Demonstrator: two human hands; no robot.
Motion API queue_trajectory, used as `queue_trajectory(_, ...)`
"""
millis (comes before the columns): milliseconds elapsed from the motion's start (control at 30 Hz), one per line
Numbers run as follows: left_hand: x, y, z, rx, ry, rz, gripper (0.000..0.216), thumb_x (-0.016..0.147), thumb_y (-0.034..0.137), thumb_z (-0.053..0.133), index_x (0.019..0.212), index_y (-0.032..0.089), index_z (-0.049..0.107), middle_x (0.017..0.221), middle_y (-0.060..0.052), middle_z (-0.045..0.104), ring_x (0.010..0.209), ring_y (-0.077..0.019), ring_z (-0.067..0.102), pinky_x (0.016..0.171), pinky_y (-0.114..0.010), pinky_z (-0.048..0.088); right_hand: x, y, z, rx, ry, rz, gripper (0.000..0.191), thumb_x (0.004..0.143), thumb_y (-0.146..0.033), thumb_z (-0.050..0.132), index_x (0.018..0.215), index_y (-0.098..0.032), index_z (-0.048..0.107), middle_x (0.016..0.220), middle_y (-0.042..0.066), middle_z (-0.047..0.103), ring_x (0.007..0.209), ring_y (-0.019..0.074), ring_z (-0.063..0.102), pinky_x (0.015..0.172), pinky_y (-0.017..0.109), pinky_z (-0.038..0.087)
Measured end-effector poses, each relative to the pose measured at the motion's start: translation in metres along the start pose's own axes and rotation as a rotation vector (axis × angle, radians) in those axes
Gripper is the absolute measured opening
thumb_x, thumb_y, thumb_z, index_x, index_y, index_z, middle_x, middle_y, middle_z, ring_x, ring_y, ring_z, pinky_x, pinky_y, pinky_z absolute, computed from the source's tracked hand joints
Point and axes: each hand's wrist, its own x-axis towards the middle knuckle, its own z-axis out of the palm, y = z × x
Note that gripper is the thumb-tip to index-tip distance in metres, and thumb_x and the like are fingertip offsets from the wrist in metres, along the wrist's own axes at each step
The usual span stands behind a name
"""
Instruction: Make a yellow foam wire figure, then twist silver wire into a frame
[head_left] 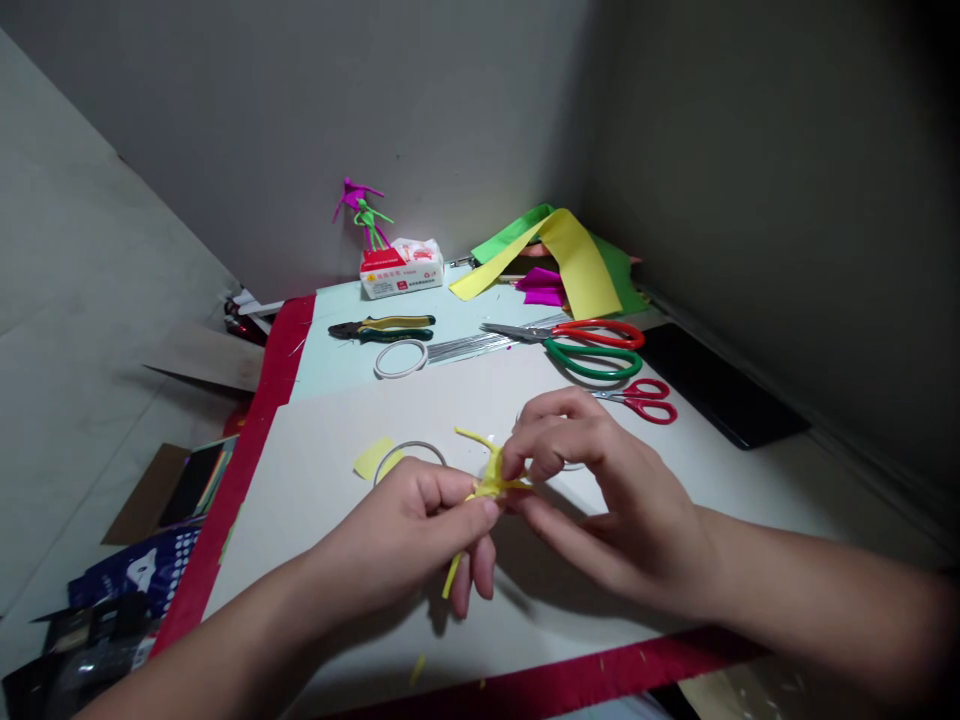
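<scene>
My left hand (412, 515) pinches a small yellow paper-wrapped figure (492, 476) between thumb and forefinger. Thin yellow limbs stick out of it, one up to the left and one down below my left fingers. My right hand (611, 490) closes on the figure's other side, forefinger and thumb at its body. Part of the figure is hidden by my fingertips. Just behind my left hand lie a yellow paper scrap (375, 458) and a ring of grey wire or tape (411, 446).
Behind my hands lie pliers (382, 328), a white tape roll (401, 359), metal wires (472, 344), large scissors (577, 345), small red scissors (649, 402) and a black phone (720, 385). Farther back are coloured paper strips (577, 260) and a small box (403, 275) with two figures (367, 220).
</scene>
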Motion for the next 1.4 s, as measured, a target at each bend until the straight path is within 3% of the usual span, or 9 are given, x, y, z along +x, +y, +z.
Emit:
queue_trajectory(233,0.000,-0.002,-0.001,-0.076,-0.058,0.014,0.029,0.080,0.024,0.050,0.055,0.014,0.062,0.051,-0.002,0.060,0.041,-0.0095,0.051,0.048,-0.022,0.038,0.003,0.001,-0.002,-0.053,-0.048,-0.126,0.029,0.076,-0.004,0.058,0.092,-0.025,0.045,0.084,0.001,0.067,0.094,0.0217,0.055,0.084,0.041,0.044)
queue_trajectory(433,-0.001,-0.007,-0.004,-0.172,-0.078,0.030,0.031,0.083,0.023,0.048,0.059,0.012,0.064,0.053,-0.004,0.062,0.043,-0.0101,0.051,0.051,-0.023,0.039,0.006,0.000,-0.008,-0.038,-0.094,-0.213,0.031,0.075,-0.005,0.059,0.097,-0.024,0.049,0.084,0.001,0.067,0.094,0.0227,0.057,0.088,0.045,0.042)
queue_trajectory(667,-0.001,-0.008,-0.001,-0.223,-0.075,0.056,0.029,0.085,0.032,0.053,0.065,0.013,0.062,0.058,-0.005,0.066,0.041,-0.0105,0.051,0.048,-0.024,0.039,0.010,-0.008,-0.006,0.179,-0.035,0.083,0.022,0.082,-0.009,0.058,0.099,-0.022,0.056,0.088,0.006,0.060,0.091,0.0215,0.054,0.081,0.039,0.047)
queue_trajectory(867,-0.001,-0.010,-0.001,-0.232,-0.043,0.092,0.027,0.085,0.028,0.052,0.066,0.013,0.064,0.059,-0.005,0.067,0.041,-0.0099,0.051,0.049,-0.025,0.039,0.011,-0.009,-0.005,0.227,-0.040,0.257,0.014,0.084,-0.012,0.057,0.092,-0.020,0.066,0.098,0.008,0.053,0.102,0.0202,0.052,0.092,0.038,0.045)
queue_trajectory(1133,-0.001,-0.010,0.001,-0.290,0.013,0.126,0.025,0.085,0.025,0.053,0.068,0.011,0.065,0.058,-0.006,0.068,0.040,-0.0094,0.052,0.048,-0.023,0.040,0.011,-0.007,-0.007,0.349,-0.067,0.370,0.013,0.084,-0.018,0.062,0.093,-0.022,0.070,0.116,0.009,0.054,0.127,0.0226,0.040,0.105,0.040,0.037)
queue_trajectory(1300,-0.004,-0.005,-0.004,-0.462,0.095,0.148,0.027,0.084,0.023,0.052,0.065,0.012,0.066,0.051,-0.004,0.065,0.034,-0.0082,0.050,0.040,-0.020,0.032,0.010,-0.007,-0.008,0.367,0.000,0.341,0.016,0.083,-0.016,0.062,0.095,-0.023,0.069,0.123,0.009,0.053,0.132,0.0219,0.034,0.108,0.040,0.034)
queue_trajectory(1400,-0.005,-0.002,-0.007,-0.460,0.144,0.147,0.031,0.084,0.023,0.052,0.058,0.012,0.065,0.051,-0.004,0.065,0.033,-0.0072,0.049,0.040,-0.020,0.030,0.011,-0.006,-0.006,0.356,-0.037,0.409,0.014,0.081,-0.019,0.064,0.092,-0.023,0.070,0.125,0.009,0.051,0.132,0.0223,0.034,0.108,0.041,0.033)
